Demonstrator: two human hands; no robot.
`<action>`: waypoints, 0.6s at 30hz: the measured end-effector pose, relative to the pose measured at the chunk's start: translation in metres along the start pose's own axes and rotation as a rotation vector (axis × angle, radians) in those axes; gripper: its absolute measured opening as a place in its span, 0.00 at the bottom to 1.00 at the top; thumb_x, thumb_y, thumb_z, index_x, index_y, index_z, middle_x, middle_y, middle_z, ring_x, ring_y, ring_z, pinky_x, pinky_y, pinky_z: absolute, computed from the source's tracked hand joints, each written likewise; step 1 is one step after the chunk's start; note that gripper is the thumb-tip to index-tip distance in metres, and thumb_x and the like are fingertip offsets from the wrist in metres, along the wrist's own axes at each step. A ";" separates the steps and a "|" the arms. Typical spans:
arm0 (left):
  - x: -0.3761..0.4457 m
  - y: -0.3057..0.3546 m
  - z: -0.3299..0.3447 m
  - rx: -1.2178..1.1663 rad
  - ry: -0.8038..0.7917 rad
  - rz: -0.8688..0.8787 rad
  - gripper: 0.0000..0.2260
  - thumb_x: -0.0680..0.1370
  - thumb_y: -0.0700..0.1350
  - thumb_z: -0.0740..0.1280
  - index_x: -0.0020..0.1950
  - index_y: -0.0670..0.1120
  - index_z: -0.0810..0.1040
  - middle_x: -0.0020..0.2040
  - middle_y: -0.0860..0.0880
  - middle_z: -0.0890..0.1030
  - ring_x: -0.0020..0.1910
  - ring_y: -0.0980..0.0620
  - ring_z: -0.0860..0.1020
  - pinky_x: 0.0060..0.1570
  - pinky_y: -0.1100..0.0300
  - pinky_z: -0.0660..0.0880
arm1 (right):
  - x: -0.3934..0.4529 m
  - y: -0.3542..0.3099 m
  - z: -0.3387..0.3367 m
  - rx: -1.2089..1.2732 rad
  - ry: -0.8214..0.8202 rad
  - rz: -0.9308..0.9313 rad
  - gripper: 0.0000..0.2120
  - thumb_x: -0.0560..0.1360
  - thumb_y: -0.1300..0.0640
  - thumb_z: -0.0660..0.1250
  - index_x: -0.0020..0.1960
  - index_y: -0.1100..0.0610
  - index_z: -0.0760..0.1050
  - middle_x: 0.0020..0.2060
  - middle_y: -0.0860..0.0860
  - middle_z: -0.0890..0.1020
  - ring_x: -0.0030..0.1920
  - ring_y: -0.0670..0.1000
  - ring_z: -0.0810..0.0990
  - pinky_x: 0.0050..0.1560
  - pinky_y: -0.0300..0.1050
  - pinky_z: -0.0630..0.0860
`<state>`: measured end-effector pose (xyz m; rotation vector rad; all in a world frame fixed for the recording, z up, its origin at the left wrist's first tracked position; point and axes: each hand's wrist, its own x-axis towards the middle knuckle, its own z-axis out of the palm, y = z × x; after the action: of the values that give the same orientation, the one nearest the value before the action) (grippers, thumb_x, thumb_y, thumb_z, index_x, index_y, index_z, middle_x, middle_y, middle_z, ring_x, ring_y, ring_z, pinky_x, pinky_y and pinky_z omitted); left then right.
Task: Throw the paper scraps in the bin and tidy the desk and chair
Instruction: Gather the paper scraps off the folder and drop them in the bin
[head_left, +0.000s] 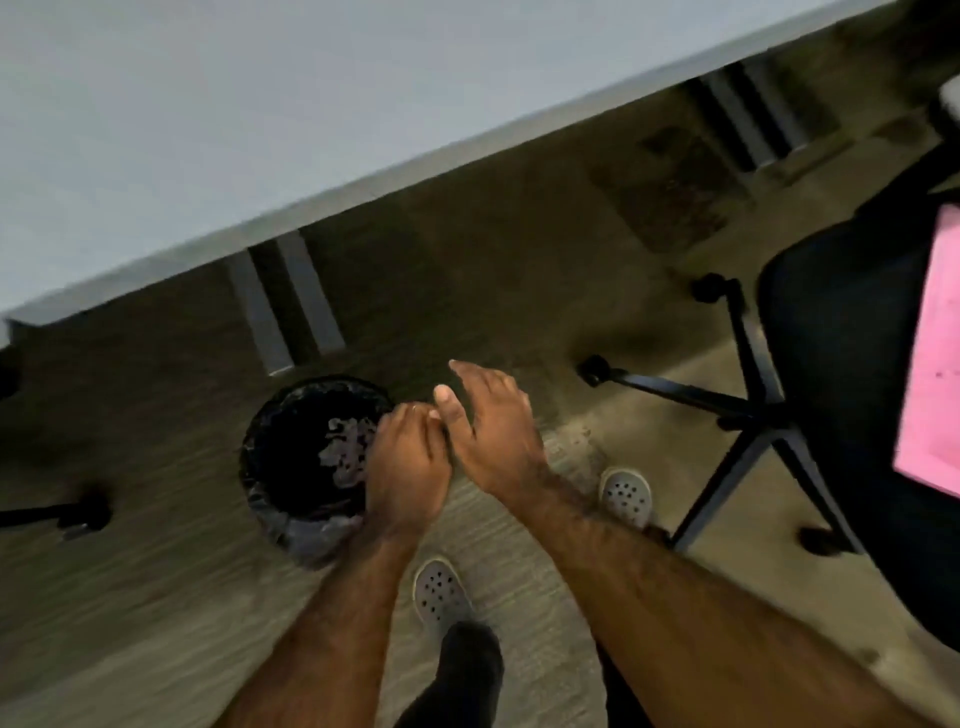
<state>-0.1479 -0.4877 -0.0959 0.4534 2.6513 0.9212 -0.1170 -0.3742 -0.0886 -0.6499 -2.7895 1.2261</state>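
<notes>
Floor (156, 597): grey-brown carpet, blurred. Bench (208, 104) w/ pale grey top fills space far beyond both hands; nothing visible on the part in view. Two bench legs stand on floor, one (283, 301) just beyond the left hand (408, 467), other (748, 119) far beyond the right hand (491, 431). Bin (311, 457) w/ black liner sits on floor directly under/left of left hand, pale scraps inside. Chair base (748, 410) w/ castors on floor to right of right hand. Two grey perforated shoes on floor, one (626, 491) just right of the right wrist, one (441, 592) nearer than both hands. Another castor (83, 514) far left of left hand.
</notes>
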 end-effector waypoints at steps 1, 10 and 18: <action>0.003 0.022 0.003 -0.010 -0.013 0.055 0.13 0.80 0.46 0.54 0.41 0.43 0.74 0.41 0.44 0.77 0.44 0.46 0.72 0.46 0.51 0.68 | -0.003 0.004 -0.020 0.012 0.054 0.025 0.27 0.78 0.39 0.51 0.69 0.55 0.70 0.65 0.51 0.76 0.66 0.51 0.69 0.65 0.51 0.63; 0.035 0.207 0.056 -0.050 -0.145 0.467 0.12 0.81 0.48 0.55 0.47 0.47 0.76 0.44 0.53 0.76 0.45 0.54 0.71 0.47 0.57 0.70 | -0.023 0.081 -0.201 -0.010 0.497 0.182 0.28 0.78 0.38 0.51 0.67 0.55 0.71 0.65 0.50 0.76 0.66 0.48 0.69 0.65 0.52 0.67; 0.032 0.336 0.134 -0.040 -0.299 0.678 0.11 0.79 0.48 0.60 0.57 0.45 0.76 0.52 0.50 0.77 0.51 0.52 0.74 0.51 0.51 0.75 | -0.071 0.183 -0.321 -0.043 0.795 0.366 0.24 0.78 0.40 0.56 0.65 0.54 0.71 0.62 0.49 0.77 0.63 0.47 0.71 0.62 0.44 0.67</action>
<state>-0.0606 -0.1520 0.0127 1.4108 2.2132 0.9735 0.0745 -0.0668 0.0129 -1.3376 -2.0807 0.6961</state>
